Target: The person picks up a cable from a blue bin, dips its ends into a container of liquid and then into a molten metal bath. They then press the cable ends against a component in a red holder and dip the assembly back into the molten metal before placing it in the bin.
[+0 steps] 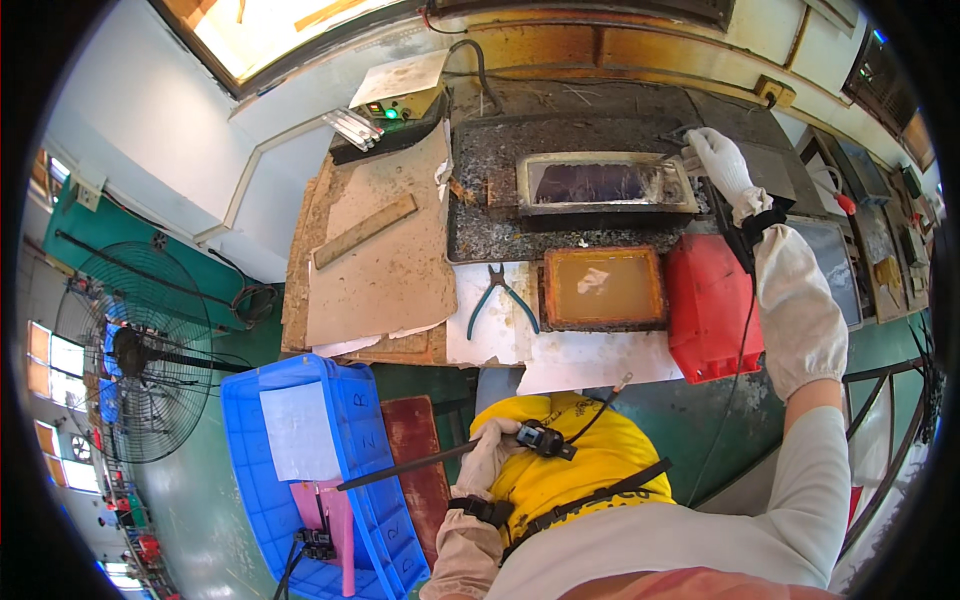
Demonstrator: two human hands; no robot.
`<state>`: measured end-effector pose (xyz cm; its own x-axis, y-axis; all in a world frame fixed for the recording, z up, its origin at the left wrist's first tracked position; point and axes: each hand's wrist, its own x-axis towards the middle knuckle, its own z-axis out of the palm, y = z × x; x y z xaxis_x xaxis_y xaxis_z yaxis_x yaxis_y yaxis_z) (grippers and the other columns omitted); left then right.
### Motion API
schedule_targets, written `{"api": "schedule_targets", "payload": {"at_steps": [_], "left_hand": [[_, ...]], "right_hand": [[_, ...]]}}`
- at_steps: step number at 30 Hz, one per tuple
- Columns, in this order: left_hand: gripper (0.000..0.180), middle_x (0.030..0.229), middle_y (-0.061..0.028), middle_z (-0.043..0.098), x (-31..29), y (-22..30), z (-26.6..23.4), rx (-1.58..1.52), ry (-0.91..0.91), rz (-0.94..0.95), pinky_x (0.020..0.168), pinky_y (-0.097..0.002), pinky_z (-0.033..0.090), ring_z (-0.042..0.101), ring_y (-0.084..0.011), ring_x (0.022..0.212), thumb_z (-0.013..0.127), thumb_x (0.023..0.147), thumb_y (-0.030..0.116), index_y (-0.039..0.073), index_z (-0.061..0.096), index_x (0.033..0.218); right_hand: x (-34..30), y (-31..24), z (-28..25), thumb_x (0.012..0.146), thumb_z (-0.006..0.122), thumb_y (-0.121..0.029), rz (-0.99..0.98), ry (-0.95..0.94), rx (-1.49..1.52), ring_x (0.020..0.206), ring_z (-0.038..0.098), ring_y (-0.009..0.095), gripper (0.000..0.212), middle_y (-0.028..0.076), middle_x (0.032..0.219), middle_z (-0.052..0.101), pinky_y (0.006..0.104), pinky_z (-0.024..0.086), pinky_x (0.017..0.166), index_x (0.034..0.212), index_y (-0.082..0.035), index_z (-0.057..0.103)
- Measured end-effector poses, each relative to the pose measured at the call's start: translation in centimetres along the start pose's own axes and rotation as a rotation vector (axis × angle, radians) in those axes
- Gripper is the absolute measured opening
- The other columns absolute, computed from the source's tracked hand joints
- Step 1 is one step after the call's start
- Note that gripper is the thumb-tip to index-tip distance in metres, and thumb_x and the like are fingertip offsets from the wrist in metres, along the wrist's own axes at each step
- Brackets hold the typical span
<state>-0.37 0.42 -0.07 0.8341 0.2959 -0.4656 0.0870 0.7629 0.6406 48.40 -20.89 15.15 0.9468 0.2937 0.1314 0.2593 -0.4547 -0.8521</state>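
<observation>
Near centre, our left hand (pixel 488 458) grips a black cable (pixel 415 465) beside its connector (pixel 545 440); farther right, the rectangular trough (pixel 605 208), if hot, could burn our right hand (pixel 716 160) (fingers curled, hold unclear), well apart from the left, through a slip.

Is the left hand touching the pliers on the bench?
Apart. The head view shows the left hand over the yellow cloth, with white paper visible between it and the pliers.

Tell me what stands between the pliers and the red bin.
In the head view, an orange-rimmed rectangular tray stands between the pliers and the red bin.
</observation>
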Motion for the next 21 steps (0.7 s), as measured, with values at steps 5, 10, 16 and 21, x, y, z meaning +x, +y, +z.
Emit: {"api": "schedule_targets", "payload": {"at_steps": [5, 10, 16, 21], "left_hand": [[0.03, 0.095, -0.0106, 0.058, 0.1, -0.1, -0.1, 0.019, 0.002, -0.005, 0.08, -0.0336, 0.05, 0.059, -0.0191, 0.085, 0.044, 0.096, 0.026, -0.001, 0.057, 0.096], [0.03, 0.095, -0.0108, 0.059, -0.1, 0.1, 0.1, 0.005, 0.014, -0.012, 0.078, -0.0329, 0.05, 0.059, -0.019, 0.084, 0.044, 0.096, 0.026, 0.0, 0.057, 0.095], [0.03, 0.094, -0.0104, 0.059, -0.1, 0.0, 0.0, 0.002, 0.01, -0.008, 0.078, -0.0329, 0.051, 0.059, -0.0191, 0.084, 0.045, 0.095, 0.027, 0.0, 0.057, 0.095], [0.03, 0.095, -0.0098, 0.058, -0.1, 0.2, 0.2, 0.005, 0.018, -0.002, 0.079, -0.0334, 0.051, 0.059, -0.0193, 0.086, 0.046, 0.095, 0.028, 0.0, 0.057, 0.095]], "right_hand": [[-1.7, -1.4, -0.7, 0.091, 0.048, -0.029, 0.009, -0.044, -0.02, 0.068, 0.063, 0.016, 0.034, 0.01, 0.079, 0.064, 0.0279, 0.052, 0.064, 0.1, 0.003, 0.056], [-3.5, -1.9, -1.2, 0.092, 0.047, -0.028, 0.02, -0.108, -0.016, 0.068, 0.063, 0.016, 0.033, 0.01, 0.079, 0.064, 0.0278, 0.052, 0.063, 0.098, 0.003, 0.056], [-4.4, -2.4, -2.5, 0.093, 0.046, -0.025, 0.059, -0.075, 0.022, 0.068, 0.063, 0.015, 0.031, 0.009, 0.084, 0.063, 0.0268, 0.052, 0.063, 0.106, 0.001, 0.054], [-3.8, -2.2, -3.3, 0.095, 0.042, -0.02, -0.038, 0.031, 0.079, 0.071, 0.061, 0.012, 0.027, 0.008, 0.088, 0.062, 0.0259, 0.052, 0.065, 0.109, -0.001, 0.054]]}}
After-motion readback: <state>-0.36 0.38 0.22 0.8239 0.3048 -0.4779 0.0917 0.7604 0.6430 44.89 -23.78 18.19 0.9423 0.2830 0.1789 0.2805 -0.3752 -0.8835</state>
